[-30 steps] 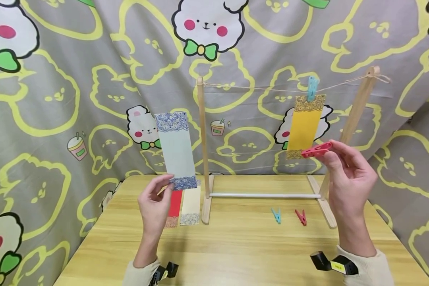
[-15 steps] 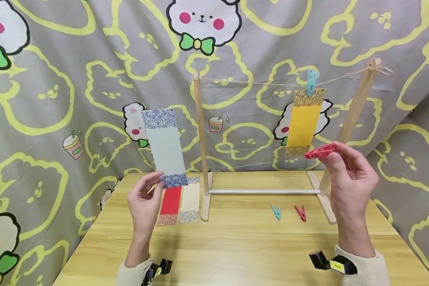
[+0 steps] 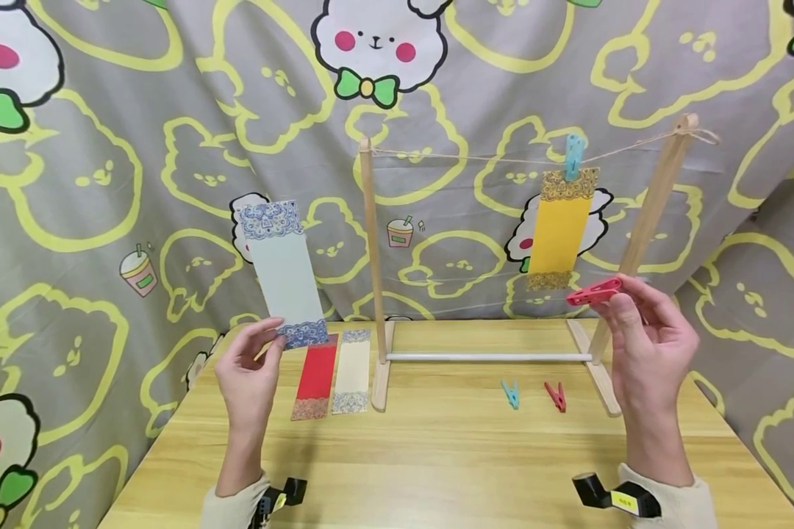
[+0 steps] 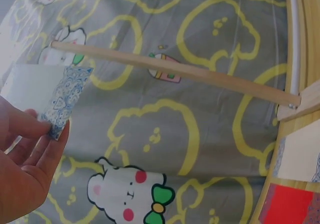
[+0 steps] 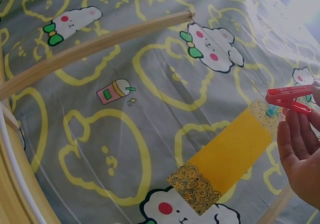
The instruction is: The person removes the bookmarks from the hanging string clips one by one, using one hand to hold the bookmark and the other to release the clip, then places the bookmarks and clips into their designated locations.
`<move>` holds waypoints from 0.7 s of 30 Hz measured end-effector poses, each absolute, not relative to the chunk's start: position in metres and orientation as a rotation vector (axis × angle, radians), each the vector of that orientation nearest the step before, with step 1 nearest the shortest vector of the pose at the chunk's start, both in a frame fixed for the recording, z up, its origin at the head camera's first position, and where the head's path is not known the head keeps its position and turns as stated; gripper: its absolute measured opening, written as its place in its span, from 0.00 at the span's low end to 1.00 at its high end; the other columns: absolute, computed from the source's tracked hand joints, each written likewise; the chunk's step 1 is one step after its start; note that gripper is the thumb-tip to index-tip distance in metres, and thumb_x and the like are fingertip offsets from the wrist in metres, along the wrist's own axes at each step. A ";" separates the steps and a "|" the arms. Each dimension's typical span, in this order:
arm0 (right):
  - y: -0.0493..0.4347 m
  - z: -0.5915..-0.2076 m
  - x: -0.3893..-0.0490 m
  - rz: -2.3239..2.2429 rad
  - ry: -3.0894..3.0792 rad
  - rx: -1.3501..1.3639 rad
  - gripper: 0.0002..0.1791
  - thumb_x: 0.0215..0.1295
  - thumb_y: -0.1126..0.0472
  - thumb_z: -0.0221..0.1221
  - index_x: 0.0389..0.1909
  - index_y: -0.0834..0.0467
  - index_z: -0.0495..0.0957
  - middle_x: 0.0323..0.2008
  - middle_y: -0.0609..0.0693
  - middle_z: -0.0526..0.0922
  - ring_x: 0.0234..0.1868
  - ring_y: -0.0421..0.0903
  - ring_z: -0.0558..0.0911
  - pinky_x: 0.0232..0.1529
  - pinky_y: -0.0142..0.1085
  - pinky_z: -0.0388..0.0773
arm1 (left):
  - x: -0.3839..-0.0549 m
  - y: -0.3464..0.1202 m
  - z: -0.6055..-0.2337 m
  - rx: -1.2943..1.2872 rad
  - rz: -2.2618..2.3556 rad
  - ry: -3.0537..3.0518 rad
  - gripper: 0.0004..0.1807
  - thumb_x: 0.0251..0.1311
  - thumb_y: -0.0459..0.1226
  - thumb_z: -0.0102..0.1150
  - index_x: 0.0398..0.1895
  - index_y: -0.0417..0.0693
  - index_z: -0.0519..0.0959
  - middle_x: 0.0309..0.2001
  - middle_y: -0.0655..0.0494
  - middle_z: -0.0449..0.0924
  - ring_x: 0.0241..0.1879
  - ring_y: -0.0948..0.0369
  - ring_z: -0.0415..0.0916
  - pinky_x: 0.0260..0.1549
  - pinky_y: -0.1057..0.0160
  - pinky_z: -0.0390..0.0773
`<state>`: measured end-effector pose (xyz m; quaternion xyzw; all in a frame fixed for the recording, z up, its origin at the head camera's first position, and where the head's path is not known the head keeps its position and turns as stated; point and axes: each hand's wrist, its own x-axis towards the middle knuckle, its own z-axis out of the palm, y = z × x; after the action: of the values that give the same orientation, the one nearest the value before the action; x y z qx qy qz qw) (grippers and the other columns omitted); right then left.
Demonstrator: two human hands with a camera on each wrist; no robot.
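Note:
My left hand (image 3: 248, 367) pinches the lower left corner of a pale blue bookmark-like paper strip (image 3: 284, 283) with blue lace-pattern ends, held up left of the wooden frame. In the left wrist view the thumb and fingers grip the patterned end of the strip (image 4: 61, 102). My right hand (image 3: 655, 345) holds a red clothespin (image 3: 594, 292) between thumb and fingers, its nose pointing left. A yellow strip (image 3: 561, 231) hangs from the string (image 3: 463, 156) by a blue clothespin (image 3: 573, 158), just above and left of the red one.
A wooden frame with a left post (image 3: 373, 250), right post (image 3: 655, 198) and white crossbar (image 3: 490, 357) stands on the table (image 3: 437, 470). A red strip (image 3: 316, 375) and cream strip (image 3: 352, 371) lie at left. A blue clothespin (image 3: 511, 394) and red clothespin (image 3: 556, 397) lie before the crossbar.
My left hand has moved left with the pale blue strip, uncovering more of the red and cream strips. The right hand has lowered slightly with its red clothespin, away from the yellow strip's bottom edge.

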<state>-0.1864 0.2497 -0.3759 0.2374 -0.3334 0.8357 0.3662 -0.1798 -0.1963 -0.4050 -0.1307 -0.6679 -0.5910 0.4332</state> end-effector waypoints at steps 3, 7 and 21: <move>0.249 -0.378 -0.186 2.156 -0.882 0.609 0.17 0.65 0.86 0.54 0.54 0.88 0.69 0.44 0.69 0.81 0.43 0.57 0.86 0.51 0.45 0.82 | -0.177 -0.201 -0.405 -0.311 -1.466 -1.678 0.15 0.57 0.15 0.62 0.48 0.25 0.83 0.44 0.44 0.85 0.41 0.63 0.85 0.29 0.77 0.79; 0.250 -0.381 -0.187 2.161 -0.913 0.601 0.17 0.65 0.86 0.53 0.54 0.88 0.69 0.43 0.69 0.82 0.43 0.57 0.87 0.51 0.45 0.82 | -0.176 -0.206 -0.407 -0.321 -1.482 -1.675 0.15 0.57 0.14 0.62 0.48 0.25 0.82 0.45 0.43 0.85 0.41 0.63 0.85 0.34 0.76 0.82; 0.255 -0.387 -0.193 2.198 -0.914 0.578 0.17 0.65 0.86 0.54 0.53 0.88 0.69 0.42 0.70 0.83 0.39 0.56 0.87 0.49 0.43 0.84 | -0.178 -0.232 -0.405 -0.234 -1.464 -1.791 0.14 0.59 0.17 0.63 0.48 0.27 0.83 0.47 0.42 0.84 0.41 0.64 0.86 0.40 0.73 0.83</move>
<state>-0.1933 0.2546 -0.3868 0.2219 -0.3510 0.8442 0.3390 -0.1777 -0.2315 -0.4046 -0.0923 -0.7070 -0.5780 0.3969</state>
